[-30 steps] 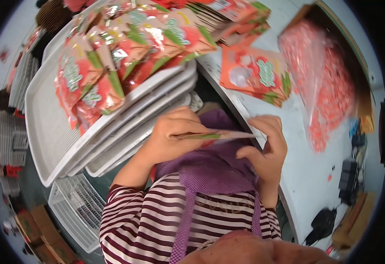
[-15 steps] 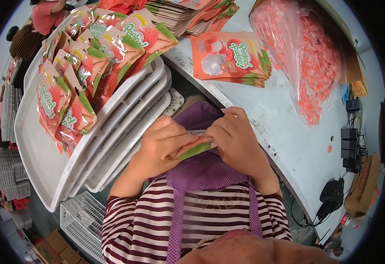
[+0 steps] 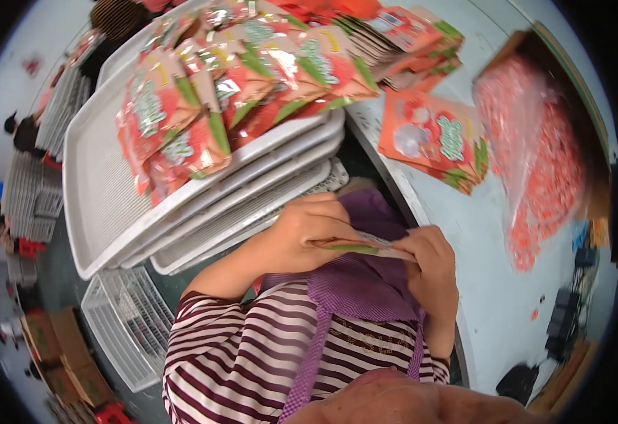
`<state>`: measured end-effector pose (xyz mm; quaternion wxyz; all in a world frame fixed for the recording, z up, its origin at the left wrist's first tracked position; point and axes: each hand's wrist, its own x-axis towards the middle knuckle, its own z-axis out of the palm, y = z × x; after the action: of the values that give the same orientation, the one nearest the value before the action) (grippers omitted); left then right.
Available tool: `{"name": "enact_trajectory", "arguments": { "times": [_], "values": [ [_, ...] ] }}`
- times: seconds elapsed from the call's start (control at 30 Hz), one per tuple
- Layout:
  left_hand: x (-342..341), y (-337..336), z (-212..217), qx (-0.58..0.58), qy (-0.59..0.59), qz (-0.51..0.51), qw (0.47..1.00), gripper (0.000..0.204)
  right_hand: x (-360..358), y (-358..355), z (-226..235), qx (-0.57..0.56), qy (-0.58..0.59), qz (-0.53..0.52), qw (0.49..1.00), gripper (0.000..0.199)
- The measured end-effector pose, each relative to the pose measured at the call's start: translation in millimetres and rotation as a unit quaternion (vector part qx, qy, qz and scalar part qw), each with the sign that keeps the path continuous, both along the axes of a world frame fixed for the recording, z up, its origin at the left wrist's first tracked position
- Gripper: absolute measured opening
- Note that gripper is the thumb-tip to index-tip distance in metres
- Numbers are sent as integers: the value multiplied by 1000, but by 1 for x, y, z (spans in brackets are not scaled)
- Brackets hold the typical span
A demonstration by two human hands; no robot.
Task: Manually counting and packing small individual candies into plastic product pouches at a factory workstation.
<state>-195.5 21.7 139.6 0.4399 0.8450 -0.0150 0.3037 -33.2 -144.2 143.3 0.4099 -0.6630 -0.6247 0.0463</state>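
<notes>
In front of my purple apron point(image 3: 365, 286) I hold a pink and green pouch point(image 3: 369, 247), seen nearly edge-on. My left hand point(image 3: 316, 230) is closed around one end of it. The other end is pinched by my right hand point(image 3: 429, 265). What the pouch contains cannot be seen. Left of my hands, plump filled pouches point(image 3: 157, 106) lie heaped on the top white tray point(image 3: 100, 205) of a stack. On the table to the right is a small pile of flat pouches point(image 3: 422, 134), with a larger stack of pouches point(image 3: 426, 46) behind it.
A clear bag of red and pink pieces point(image 3: 546, 155) lies by an open carton point(image 3: 599, 127) on the white table point(image 3: 493, 318). Black power adapters point(image 3: 563, 318) sit at its right side. A white crate point(image 3: 121, 332) and brown cartons point(image 3: 68, 353) stand on the floor at left.
The view has turned, shifting the trays and table toward the right. My hands have drawn slightly apart along the pouch, which looks more stretched out between them.
</notes>
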Motion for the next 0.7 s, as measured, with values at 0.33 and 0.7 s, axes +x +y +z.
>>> {"name": "enact_trajectory", "arguments": {
  "times": [0.33,0.7],
  "values": [
    [-20,9,12,-100,27,7,995,21,-9,1,12,53,71,-2,996,22],
    [-24,12,-29,-128,102,-200,966,71,-10,-3,20,163,135,-19,977,8]
  ]
}}
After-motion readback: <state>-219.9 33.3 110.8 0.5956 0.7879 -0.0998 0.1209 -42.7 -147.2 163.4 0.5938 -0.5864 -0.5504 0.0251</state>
